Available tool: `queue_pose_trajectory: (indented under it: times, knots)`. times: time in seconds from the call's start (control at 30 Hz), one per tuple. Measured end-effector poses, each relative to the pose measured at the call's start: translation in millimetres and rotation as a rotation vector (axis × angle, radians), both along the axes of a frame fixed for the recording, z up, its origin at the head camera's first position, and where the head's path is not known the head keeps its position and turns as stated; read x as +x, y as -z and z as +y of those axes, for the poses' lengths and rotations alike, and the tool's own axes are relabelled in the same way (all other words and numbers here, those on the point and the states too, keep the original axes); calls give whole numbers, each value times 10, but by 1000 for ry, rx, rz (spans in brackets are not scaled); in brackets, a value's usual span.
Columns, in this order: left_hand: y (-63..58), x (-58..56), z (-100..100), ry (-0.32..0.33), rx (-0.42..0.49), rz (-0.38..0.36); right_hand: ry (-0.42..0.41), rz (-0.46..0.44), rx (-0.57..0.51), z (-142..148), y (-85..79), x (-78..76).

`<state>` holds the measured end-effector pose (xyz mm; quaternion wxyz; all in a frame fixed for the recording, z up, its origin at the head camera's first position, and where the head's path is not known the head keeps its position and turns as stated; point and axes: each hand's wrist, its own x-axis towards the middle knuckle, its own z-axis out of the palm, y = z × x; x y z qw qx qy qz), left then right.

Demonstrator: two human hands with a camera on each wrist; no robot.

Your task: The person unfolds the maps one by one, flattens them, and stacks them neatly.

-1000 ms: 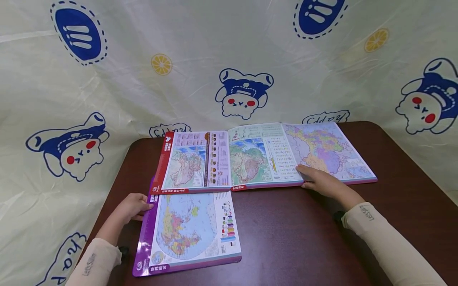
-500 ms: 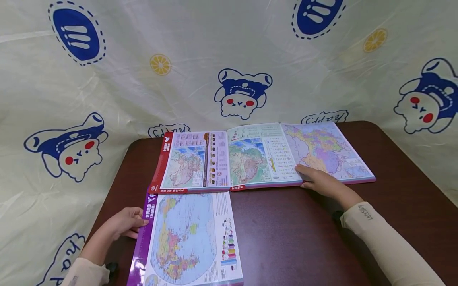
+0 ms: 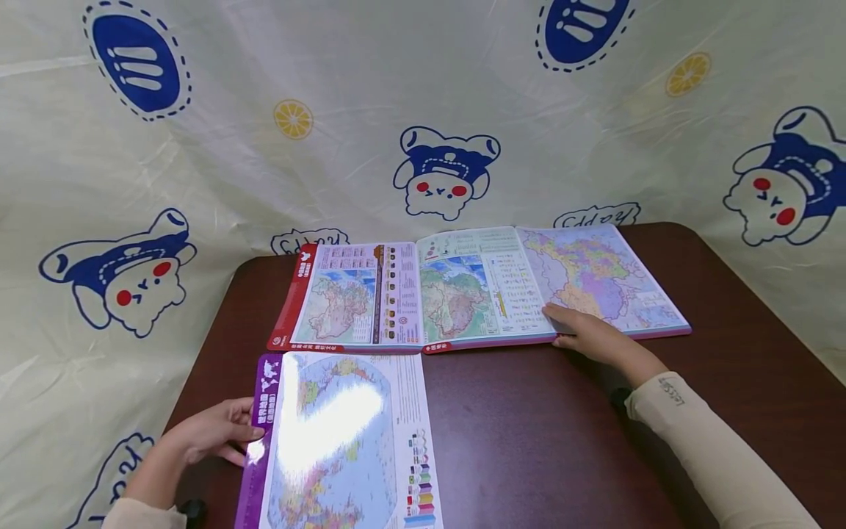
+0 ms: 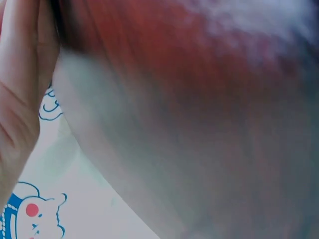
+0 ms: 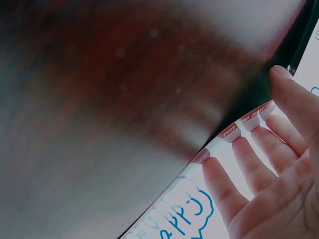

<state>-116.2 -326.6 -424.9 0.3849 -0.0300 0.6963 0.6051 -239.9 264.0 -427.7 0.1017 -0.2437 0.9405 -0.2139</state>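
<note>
In the head view, my left hand (image 3: 214, 433) pinches the left edge of a purple-edged world map (image 3: 350, 433), thumb on top. The map lies at the table's front left, partly running out of the frame, with glare on it. Behind it a red-edged China map (image 3: 340, 301) lies spread in several panels, its far right one (image 3: 595, 272) showing coloured regions. My right hand (image 3: 595, 338) rests on that map's front edge, thumb just off the edge. In the right wrist view, the right hand's fingers (image 5: 254, 164) look mostly straight. The left wrist view is blurred and shows part of the left hand (image 4: 20, 99).
The dark brown table (image 3: 529, 441) has rounded back corners. A pale cloth (image 3: 344, 59) printed with blue cartoon figures and orange slices hangs behind it and continues down the left side.
My left hand has drawn the world map towards the front, out from under the red-edged map. Its purple top corner now shows. The right hand stays in place on the red-edged map.
</note>
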Motion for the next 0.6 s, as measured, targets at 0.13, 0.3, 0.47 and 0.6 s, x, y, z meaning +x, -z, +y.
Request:
queue_pose_trajectory:
  times: [0.13,0.3,0.47,0.6]
  knots:
    - [-6,36,-85,50,89,-6,5,-3,-9,-8,1,4]
    - [-7,51,-147,97,184,33,15,-4,-8,-16,-15,12]
    - [-15,23,-119,118,227,122,23,-20,-8,-17,-15,10]
    - [-45,-7,-53,104,219,214,28,-32,-5,-11,-5,-1]
